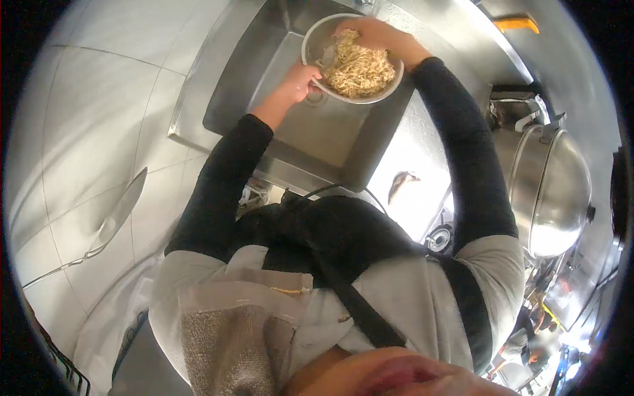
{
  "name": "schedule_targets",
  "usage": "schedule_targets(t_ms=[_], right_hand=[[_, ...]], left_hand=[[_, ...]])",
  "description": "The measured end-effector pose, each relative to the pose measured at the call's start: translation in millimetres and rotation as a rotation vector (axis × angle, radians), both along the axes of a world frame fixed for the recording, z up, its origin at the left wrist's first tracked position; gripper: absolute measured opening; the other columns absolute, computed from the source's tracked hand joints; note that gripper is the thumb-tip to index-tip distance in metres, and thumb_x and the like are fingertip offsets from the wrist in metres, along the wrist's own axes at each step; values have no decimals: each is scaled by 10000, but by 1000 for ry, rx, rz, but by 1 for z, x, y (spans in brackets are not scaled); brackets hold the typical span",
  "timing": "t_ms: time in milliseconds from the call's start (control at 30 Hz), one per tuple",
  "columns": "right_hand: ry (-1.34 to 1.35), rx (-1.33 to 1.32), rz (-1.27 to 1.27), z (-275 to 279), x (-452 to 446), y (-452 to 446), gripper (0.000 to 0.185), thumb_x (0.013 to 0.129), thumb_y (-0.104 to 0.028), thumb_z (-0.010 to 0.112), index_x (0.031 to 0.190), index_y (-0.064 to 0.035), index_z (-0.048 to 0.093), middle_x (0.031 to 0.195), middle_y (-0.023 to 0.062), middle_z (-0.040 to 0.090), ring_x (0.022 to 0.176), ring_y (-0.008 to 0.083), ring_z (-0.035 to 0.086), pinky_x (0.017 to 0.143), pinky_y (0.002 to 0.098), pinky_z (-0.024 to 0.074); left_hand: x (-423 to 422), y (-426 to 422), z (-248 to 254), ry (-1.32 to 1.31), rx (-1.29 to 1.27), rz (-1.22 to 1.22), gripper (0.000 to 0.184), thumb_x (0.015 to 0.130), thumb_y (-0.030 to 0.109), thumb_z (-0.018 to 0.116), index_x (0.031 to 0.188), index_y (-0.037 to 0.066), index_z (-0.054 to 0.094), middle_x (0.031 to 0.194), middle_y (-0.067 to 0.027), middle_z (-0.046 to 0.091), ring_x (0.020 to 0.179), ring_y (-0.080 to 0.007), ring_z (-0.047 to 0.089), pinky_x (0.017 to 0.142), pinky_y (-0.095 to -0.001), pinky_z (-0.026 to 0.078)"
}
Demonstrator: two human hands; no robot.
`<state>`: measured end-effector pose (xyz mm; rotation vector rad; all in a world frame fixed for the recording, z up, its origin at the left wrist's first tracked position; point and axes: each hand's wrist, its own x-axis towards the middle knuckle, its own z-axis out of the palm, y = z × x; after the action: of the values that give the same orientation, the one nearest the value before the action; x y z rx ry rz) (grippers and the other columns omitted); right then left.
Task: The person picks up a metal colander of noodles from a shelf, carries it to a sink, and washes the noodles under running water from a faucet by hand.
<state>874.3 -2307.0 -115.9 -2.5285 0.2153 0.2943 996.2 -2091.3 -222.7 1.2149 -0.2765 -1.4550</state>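
Observation:
A round metal bowl is held over the sink, tilted a little towards me. Inside it lies a heap of thin, pale yellow strands, which look like bean sprouts or noodles. My left hand is closed on the bowl's near left rim, thumb on top and fingers under the edge. Over the far side of the bowl, my right hand reaches in, its fingers curled into the strands at the upper left of the heap. Those fingertips are partly hidden.
Beneath the bowl is a deep steel sink. White wall tiles rise on the left, where a long-handled strainer hangs. A large domed steel pot stands to the right. An orange-handled object lies at the upper right.

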Motion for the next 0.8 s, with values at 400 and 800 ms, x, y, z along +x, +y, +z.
schedule_targets(t_ms=[400,800], right_hand=[[-294,-389,-125,-25,15,17,564,741,-53,598,1281,-178,497,1233,180,571,1006,421,609,810,464,511],[-230,-388,-524,-40,-2,58,1038,609,-143,744,1489,-160,194,1089,284,613,1081,410,569,919,475,466]], left_hand=[[-17,4,27,-30,2,40,662,722,-23,525,1338,140,347,1210,-123,519,959,-294,613,658,-452,578],[-22,-2,44,-28,-150,173,700,732,-63,504,1371,147,307,1235,-150,504,939,-316,634,685,-477,592]])
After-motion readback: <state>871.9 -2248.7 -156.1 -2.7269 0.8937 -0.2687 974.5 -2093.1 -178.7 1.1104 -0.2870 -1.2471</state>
